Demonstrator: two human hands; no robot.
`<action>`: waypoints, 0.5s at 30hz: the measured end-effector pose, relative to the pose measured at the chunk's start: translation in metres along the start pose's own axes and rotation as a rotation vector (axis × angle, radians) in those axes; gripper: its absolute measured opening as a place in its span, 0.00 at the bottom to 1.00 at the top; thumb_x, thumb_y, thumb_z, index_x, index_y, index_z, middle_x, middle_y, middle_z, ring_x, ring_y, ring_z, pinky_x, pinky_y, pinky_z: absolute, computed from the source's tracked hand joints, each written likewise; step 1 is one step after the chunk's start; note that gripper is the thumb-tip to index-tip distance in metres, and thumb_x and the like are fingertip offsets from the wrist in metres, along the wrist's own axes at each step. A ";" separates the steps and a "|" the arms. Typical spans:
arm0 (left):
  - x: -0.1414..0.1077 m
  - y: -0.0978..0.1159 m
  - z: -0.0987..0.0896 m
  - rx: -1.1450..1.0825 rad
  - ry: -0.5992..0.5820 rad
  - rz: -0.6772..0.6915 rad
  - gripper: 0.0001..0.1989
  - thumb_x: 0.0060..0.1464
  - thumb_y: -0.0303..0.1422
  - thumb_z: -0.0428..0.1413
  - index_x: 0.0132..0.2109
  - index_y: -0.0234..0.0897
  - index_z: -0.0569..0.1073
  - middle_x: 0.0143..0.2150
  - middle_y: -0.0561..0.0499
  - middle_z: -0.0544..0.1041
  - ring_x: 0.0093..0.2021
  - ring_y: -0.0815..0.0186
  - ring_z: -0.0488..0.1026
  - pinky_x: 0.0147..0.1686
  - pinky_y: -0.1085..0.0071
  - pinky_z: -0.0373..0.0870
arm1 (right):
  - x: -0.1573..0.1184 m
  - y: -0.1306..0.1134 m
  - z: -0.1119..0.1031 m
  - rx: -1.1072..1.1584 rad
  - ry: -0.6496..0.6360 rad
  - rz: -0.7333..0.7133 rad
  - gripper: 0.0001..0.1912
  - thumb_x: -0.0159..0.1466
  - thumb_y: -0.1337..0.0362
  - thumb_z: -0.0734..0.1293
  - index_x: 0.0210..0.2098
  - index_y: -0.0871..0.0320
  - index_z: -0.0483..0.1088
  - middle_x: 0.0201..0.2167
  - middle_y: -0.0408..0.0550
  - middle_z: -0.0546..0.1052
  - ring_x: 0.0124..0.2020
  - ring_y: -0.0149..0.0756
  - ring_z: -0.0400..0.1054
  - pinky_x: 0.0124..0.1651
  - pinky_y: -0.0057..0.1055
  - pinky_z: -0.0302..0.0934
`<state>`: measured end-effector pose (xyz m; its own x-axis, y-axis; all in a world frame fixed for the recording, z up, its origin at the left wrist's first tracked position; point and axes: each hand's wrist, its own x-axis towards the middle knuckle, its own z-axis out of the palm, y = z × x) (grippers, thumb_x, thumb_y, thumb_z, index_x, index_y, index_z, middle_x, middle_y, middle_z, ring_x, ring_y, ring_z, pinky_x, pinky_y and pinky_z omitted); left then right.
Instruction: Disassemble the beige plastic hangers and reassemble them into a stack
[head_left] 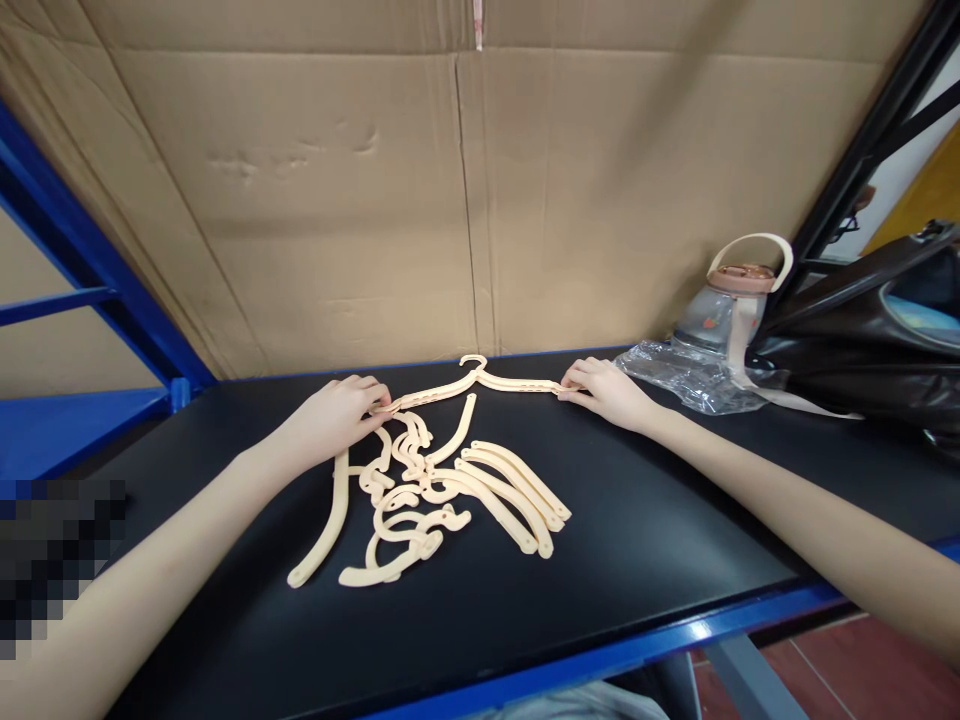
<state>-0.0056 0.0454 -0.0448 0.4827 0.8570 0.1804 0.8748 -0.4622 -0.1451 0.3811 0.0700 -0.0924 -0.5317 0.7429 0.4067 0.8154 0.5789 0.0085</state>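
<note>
So, head cam view: the cream plastic clothes hanger (480,374) is up near the back of the black tabletop (637,520), hook pointing away from the person. Can't really tell if it's lying flat or held slightly up.

Left hand (349,415) has its fingers closed in a pinch on the hanger's left end, and the right hand (604,392) is pinching the right end the same way, fingers bunched, so neither is spread open.

In front of the hanger there's a messy pile of loose hanger hooks (430,545), with a bunch of curved hanger arms (493,500) fanned out beside them. One longer-looking arm (341,500) sits nearer the hanger's left end, partly under the left hand.

Right of the hanger: crinkly clear plastic bag (697,380), strapped water bottle (724,310), then a shiny dark bag (847,310). Behind it stands a cardboard panel (337,200).
</note>
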 end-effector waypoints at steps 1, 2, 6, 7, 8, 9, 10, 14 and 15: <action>0.000 0.000 0.001 -0.004 -0.002 -0.005 0.17 0.56 0.43 0.42 0.34 0.37 0.69 0.38 0.45 0.74 0.40 0.57 0.71 0.41 0.64 0.64 | 0.000 0.000 0.000 0.001 0.004 0.003 0.13 0.68 0.56 0.58 0.34 0.57 0.68 0.37 0.49 0.73 0.38 0.40 0.64 0.41 0.34 0.55; 0.000 0.001 0.002 -0.008 -0.002 -0.009 0.17 0.56 0.43 0.42 0.34 0.37 0.69 0.38 0.45 0.74 0.41 0.57 0.71 0.41 0.63 0.64 | 0.000 0.000 0.001 0.001 0.008 0.005 0.13 0.68 0.56 0.58 0.34 0.57 0.68 0.37 0.49 0.73 0.38 0.40 0.64 0.41 0.34 0.55; 0.001 0.003 0.006 -0.022 0.002 -0.044 0.15 0.55 0.39 0.43 0.37 0.37 0.70 0.40 0.44 0.75 0.42 0.57 0.71 0.42 0.64 0.66 | 0.000 0.000 0.002 0.003 0.021 0.011 0.13 0.67 0.56 0.59 0.34 0.56 0.69 0.36 0.49 0.73 0.38 0.41 0.64 0.42 0.35 0.54; 0.001 0.003 0.006 -0.021 0.002 -0.053 0.14 0.54 0.38 0.43 0.37 0.37 0.70 0.40 0.44 0.75 0.41 0.57 0.71 0.42 0.64 0.66 | 0.000 -0.001 0.003 0.005 0.022 0.011 0.13 0.67 0.56 0.59 0.34 0.56 0.69 0.37 0.49 0.73 0.38 0.41 0.64 0.42 0.35 0.54; 0.001 0.003 0.007 -0.018 0.001 -0.060 0.14 0.54 0.38 0.44 0.37 0.36 0.70 0.40 0.44 0.75 0.41 0.57 0.72 0.41 0.64 0.66 | 0.000 -0.001 0.003 0.007 0.024 0.011 0.13 0.67 0.56 0.59 0.34 0.56 0.69 0.37 0.49 0.73 0.39 0.40 0.64 0.42 0.35 0.54; 0.001 0.004 0.007 -0.014 -0.001 -0.064 0.14 0.53 0.37 0.44 0.37 0.36 0.70 0.40 0.44 0.75 0.41 0.57 0.72 0.41 0.64 0.67 | 0.000 -0.001 0.002 0.009 0.026 0.010 0.14 0.67 0.55 0.59 0.35 0.56 0.70 0.37 0.49 0.73 0.39 0.40 0.64 0.42 0.35 0.54; 0.001 0.004 0.007 -0.008 -0.003 -0.064 0.13 0.53 0.37 0.44 0.38 0.36 0.70 0.40 0.44 0.75 0.41 0.57 0.72 0.41 0.64 0.67 | 0.000 -0.001 0.002 0.011 0.026 0.010 0.14 0.67 0.55 0.59 0.35 0.56 0.70 0.38 0.49 0.74 0.39 0.40 0.64 0.42 0.35 0.54; 0.001 0.006 0.006 0.042 -0.007 -0.055 0.12 0.52 0.35 0.44 0.36 0.36 0.70 0.39 0.44 0.74 0.41 0.56 0.71 0.41 0.63 0.66 | 0.000 -0.003 0.000 0.007 0.022 0.007 0.14 0.67 0.55 0.59 0.36 0.54 0.72 0.38 0.48 0.74 0.40 0.40 0.64 0.42 0.34 0.54; 0.001 0.006 0.005 0.061 -0.005 -0.054 0.11 0.52 0.34 0.44 0.35 0.36 0.69 0.38 0.44 0.74 0.42 0.55 0.71 0.41 0.62 0.65 | 0.001 -0.003 0.000 0.001 0.022 0.007 0.14 0.67 0.55 0.59 0.36 0.54 0.72 0.38 0.48 0.74 0.40 0.39 0.64 0.42 0.34 0.54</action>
<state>0.0001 0.0443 -0.0507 0.4345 0.8816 0.1844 0.8954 -0.4007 -0.1941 0.3785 0.0686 -0.0918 -0.5208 0.7393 0.4269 0.8187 0.5742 0.0045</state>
